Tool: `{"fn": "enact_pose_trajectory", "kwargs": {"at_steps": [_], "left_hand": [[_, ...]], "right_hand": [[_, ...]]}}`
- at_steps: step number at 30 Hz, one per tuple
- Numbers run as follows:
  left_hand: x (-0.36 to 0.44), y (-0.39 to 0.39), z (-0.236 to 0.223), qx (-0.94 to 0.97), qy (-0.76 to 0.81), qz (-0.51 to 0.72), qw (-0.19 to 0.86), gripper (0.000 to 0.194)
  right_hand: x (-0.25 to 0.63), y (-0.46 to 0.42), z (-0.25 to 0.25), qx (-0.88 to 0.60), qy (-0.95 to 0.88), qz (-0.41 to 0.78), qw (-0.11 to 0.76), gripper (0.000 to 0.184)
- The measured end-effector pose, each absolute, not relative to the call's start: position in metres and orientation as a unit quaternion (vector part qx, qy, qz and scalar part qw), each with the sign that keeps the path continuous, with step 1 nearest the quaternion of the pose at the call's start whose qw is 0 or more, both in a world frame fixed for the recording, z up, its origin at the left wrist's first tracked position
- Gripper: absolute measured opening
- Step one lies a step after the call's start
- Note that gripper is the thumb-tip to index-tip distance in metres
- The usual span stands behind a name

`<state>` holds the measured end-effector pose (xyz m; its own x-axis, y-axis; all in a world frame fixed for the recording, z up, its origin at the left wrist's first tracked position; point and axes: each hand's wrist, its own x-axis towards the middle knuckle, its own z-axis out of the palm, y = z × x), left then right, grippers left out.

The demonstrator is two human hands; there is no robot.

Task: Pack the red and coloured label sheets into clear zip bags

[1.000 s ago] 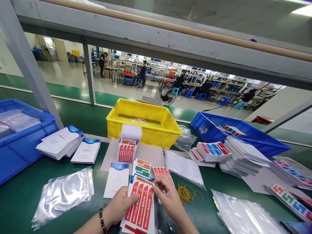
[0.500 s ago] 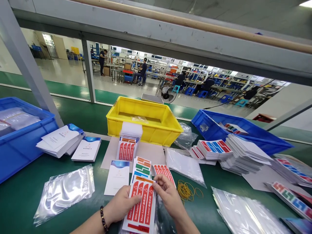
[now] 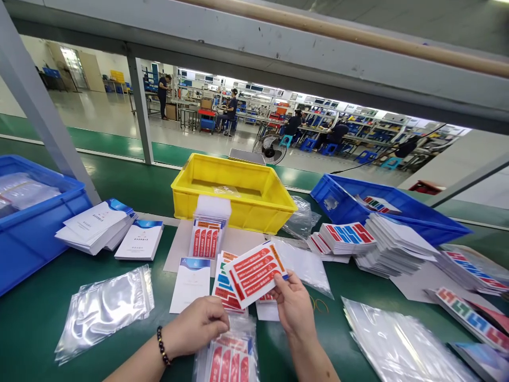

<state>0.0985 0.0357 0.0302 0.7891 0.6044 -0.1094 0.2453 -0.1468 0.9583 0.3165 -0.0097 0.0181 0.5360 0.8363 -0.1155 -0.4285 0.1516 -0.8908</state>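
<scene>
Over the green table [image 3: 27,329], our right hand [image 3: 297,307] grips a label sheet [image 3: 254,273]; our left hand [image 3: 196,324] has fingers together above a clear bag [image 3: 240,324]. Labels show inside it; other sheets [image 3: 223,284] lie loose.

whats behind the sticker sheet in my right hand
Behind the sheet in your right hand, multicolored stickers show at left, red stickers below and a clear bag at right. Whatever it fully covers can't be seen.

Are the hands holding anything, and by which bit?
The right hand holds a white card with red stickers by its lower right corner. The left hand is at the top of a clear plastic bag; whether it grips it cannot be told.
</scene>
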Motion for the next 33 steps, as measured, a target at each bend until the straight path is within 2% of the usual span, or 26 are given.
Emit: {"fn": "enact_pose_trajectory", "kwargs": {"at_steps": [3,11,18,27,30,33], "left_hand": [[0.099,0.033,0.032,0.748,0.27,0.155,0.586,0.013],[0.104,0.029,0.019,0.692,0.3,0.225,0.617,0.006],[0.104,0.027,0.018,0.67,0.264,0.223,0.656,0.008],[0.106,0.025,0.02,0.654,0.301,0.246,0.649,0.011],[0.109,0.024,0.018,0.63,0.329,0.288,0.641,0.014],[0.111,0.022,0.016,0.62,0.347,0.321,0.626,0.017]], "right_hand": [[0.311,-0.012,0.018,-0.503,-0.255,0.469,0.68,0.034],[0.307,-0.014,0.019,-0.529,-0.293,0.504,0.616,0.038],[0.314,-0.013,0.017,-0.536,-0.298,0.5,0.611,0.038],[0.298,-0.017,0.019,-0.529,-0.356,0.549,0.54,0.041],[0.294,-0.02,0.023,-0.554,-0.486,0.493,0.462,0.021],[0.292,-0.023,0.027,-0.531,-0.586,0.475,0.386,0.015]]}}
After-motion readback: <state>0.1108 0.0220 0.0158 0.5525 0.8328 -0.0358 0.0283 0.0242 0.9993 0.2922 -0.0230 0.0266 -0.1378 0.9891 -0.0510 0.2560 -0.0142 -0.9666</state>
